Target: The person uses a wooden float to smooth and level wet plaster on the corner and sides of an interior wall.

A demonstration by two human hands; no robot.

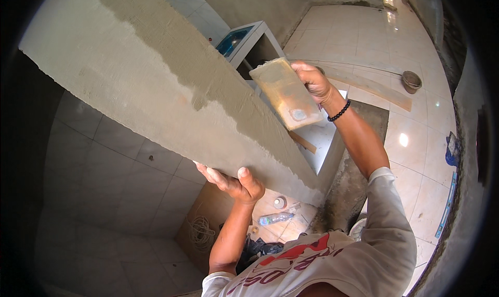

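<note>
One float is clasped in the right grip at 1 o'clock. At 7 o'clock, the left grip is spread open against the lower edge of one wall.

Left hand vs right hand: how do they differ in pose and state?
Right hand grips a rectangular plastering float; left hand is open, at the lower edge of the plastered wall section.
Right hand has a dark beaded bracelet at its wrist; left hand shows none.
Right hand is higher in view than left hand.
Shared: both ungloved.
</note>
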